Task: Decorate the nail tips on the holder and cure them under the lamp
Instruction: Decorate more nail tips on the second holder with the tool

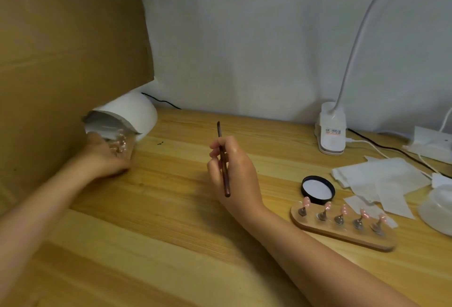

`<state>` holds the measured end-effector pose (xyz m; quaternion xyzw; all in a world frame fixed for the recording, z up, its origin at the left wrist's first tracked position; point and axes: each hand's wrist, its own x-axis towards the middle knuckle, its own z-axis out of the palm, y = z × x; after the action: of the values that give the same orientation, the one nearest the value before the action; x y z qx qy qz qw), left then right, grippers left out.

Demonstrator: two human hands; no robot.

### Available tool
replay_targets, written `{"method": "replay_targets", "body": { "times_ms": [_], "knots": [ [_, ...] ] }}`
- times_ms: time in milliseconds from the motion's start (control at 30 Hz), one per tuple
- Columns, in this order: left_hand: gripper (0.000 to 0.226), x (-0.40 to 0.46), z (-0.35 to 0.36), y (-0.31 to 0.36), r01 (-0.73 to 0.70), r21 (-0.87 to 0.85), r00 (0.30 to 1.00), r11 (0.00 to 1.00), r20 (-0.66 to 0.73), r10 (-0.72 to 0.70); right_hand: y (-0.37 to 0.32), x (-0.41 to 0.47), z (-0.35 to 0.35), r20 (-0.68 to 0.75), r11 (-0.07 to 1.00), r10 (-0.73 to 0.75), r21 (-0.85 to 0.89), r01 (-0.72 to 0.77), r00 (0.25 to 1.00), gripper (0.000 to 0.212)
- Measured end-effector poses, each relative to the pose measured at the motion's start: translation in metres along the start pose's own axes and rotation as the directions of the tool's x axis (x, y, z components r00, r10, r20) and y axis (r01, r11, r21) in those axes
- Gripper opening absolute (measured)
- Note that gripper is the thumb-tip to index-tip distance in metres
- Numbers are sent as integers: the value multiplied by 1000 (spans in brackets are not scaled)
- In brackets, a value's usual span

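At the far left, the left hand (105, 157) reaches to the mouth of the white curing lamp (129, 115), gripping a holder of nail tips (119, 145) just at its opening. The right hand (232, 169), mid-table, pinches a brown brush (223, 159) upright. A second wooden holder (342, 229) with 5 pink tips lies near right on the wooden table (159, 245), beside a black lid (318, 189).

Home nail-art workstation. A wooden tabletop (171, 208) stood against a cloth-draped wall (244, 37), with a clip-on desk lamp (331, 130), curing lamp (132, 113), cardboard screen (68, 49), power strip (430, 142), and wipes (381, 179).
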<state>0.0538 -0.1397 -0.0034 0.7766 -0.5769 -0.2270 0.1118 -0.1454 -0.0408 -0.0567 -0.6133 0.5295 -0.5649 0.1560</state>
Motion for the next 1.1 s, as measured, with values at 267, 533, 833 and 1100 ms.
{"method": "replay_targets", "body": {
  "times_ms": [267,533,833,1100],
  "knots": [
    [98,-69,21,-3,-249,112,966,962,100,239,-34,-15,-30,48,993,-91,82,87,995,22],
    [98,-168,63,4,-672,93,733,735,226,641,-60,-34,-115,35,966,-234,-109,236,972,13],
    [104,-232,98,35,-853,-77,467,517,332,820,-56,-58,-195,-64,950,-172,-275,148,983,12],
    [78,-154,74,61,-851,-283,382,443,245,891,-40,-87,-226,-62,931,-105,-357,76,993,13]
  ]
}}
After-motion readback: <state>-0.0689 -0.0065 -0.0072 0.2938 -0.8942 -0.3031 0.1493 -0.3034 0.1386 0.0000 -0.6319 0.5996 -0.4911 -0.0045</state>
